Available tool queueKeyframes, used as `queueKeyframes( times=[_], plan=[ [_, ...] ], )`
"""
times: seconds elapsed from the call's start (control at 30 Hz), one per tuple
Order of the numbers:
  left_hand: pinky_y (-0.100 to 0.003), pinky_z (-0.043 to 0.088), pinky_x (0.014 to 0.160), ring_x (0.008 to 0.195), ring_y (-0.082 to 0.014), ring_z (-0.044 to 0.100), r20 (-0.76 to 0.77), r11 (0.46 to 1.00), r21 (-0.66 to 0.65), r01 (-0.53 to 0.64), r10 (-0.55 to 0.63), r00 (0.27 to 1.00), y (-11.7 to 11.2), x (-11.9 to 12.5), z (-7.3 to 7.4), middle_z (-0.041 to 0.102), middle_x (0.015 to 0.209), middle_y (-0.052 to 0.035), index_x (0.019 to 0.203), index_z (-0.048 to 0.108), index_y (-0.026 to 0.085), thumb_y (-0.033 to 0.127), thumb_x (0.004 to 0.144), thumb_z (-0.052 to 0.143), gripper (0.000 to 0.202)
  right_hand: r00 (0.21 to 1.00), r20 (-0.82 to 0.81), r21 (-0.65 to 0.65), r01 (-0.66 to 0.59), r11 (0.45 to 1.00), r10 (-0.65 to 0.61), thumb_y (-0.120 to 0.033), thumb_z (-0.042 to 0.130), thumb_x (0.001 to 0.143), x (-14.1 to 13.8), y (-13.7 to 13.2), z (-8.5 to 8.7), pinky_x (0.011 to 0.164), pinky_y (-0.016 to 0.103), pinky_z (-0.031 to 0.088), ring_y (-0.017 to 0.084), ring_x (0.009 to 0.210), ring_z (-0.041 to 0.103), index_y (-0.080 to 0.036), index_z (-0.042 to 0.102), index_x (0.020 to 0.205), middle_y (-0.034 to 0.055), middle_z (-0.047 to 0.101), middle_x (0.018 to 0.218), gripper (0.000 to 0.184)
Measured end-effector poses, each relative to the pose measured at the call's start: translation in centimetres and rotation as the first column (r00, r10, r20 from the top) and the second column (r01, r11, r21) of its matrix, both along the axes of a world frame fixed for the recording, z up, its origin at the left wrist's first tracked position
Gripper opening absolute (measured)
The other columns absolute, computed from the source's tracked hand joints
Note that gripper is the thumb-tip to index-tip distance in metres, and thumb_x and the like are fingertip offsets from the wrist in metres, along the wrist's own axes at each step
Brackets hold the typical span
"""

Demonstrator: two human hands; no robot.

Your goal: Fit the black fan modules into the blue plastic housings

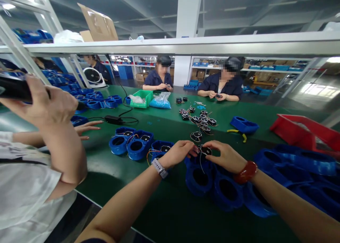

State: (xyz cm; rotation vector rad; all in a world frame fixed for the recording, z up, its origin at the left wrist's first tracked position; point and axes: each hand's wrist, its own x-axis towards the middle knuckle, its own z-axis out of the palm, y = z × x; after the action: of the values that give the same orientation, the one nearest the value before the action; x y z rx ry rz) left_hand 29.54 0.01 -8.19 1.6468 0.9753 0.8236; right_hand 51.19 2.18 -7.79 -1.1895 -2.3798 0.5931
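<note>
My left hand (178,151) and my right hand (225,155) meet over a blue plastic housing (199,177) on the green table (164,207). Both pinch a small black module (205,150) with thin wires hanging from it. The fingers of each hand are curled closed on that part. A grey watch sits on my left wrist and a red bangle on my right. More blue housings (135,143) lie to the left, some with black modules fitted. A loose heap of black modules (200,120) lies just beyond my hands.
A person in white at the left raises a dark object (13,89). Three other workers sit across the table. A red bin (302,131) stands at right, a green tray (142,98) and a blue bag (160,103) farther back. A black power adapter (113,119) and yellow-handled pliers (237,132) lie on the table.
</note>
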Motion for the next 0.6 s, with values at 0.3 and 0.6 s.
queueKeyframes(
  times=[0.3, 0.6],
  plan=[
    [-0.022, 0.021, 0.052, 0.053, -0.0068, 0.024, 0.104, 0.97, 0.126, -0.207, 0.195, 0.975, -1.2, 2.0, -1.1, 0.028, 0.054, 0.0082, 0.057, 0.031, 0.017, 0.027, 0.073, 0.065, 0.039, 0.999, -0.006, 0.08, 0.052, 0.995, -0.052, -0.023, 0.061, 0.074, 0.3, -1.6, -0.6, 0.089, 0.039, 0.045, 0.022, 0.096, 0.058, -0.021, 0.062, 0.102, 0.0048, 0.062, 0.104, 0.028],
    [-0.024, 0.041, 0.073, 0.076, -0.012, 0.054, 0.317, 0.997, 0.042, -0.059, 0.043, 0.947, -3.1, -0.2, -1.1, 0.045, 0.076, 0.001, 0.071, 0.022, 0.021, 0.036, 0.084, 0.05, 0.034, 0.999, 0.045, 0.038, 0.023, 0.999, -0.024, -0.022, 0.061, 0.076, 1.8, -0.9, -1.6, 0.091, 0.042, 0.044, 0.023, 0.099, 0.057, -0.02, 0.062, 0.105, 0.0058, 0.062, 0.109, 0.03]
  ],
)
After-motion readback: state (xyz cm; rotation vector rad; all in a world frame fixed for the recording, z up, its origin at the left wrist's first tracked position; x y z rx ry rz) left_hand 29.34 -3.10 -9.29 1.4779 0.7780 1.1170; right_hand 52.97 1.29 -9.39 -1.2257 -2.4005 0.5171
